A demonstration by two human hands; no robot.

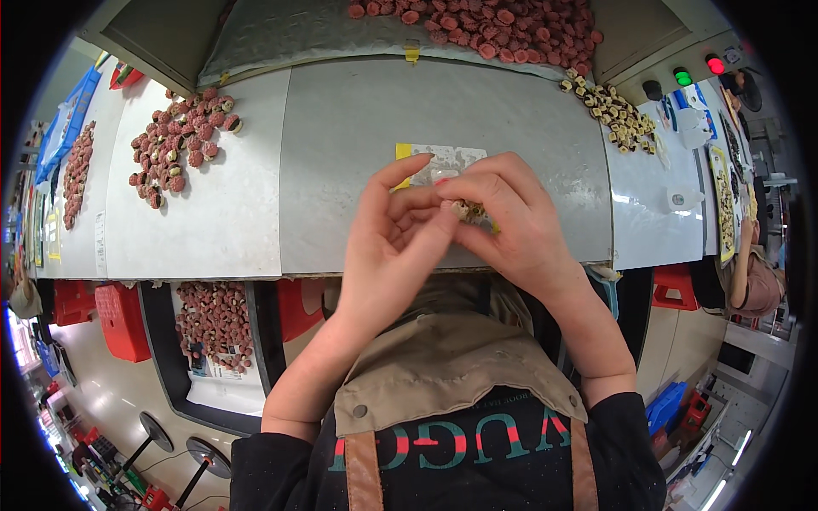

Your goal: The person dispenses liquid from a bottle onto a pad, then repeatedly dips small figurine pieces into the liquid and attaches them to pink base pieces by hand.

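My left hand [394,230] and my right hand [515,217] meet over the near part of the grey worktop. Between their fingertips is a small cream-and-dark piece [464,209], partly covered by the fingers. The right thumb and fingers close around it, while the left thumb and a finger pinch its left side. The left index finger stands raised, apart from the others. Just beyond the hands lies a white, wet-looking rectangular sheet [467,157] with a yellow strip on its left edge.
Bumpy pink lychee-like pieces [194,128] are heaped on the left. Pink bumpy shells [511,30] fill the back. Cream-and-dark cubes [618,119] lie at right. Below the table edge, a black-framed drawer [158,341] holds more pink pieces. A co-worker [750,277] sits far right.
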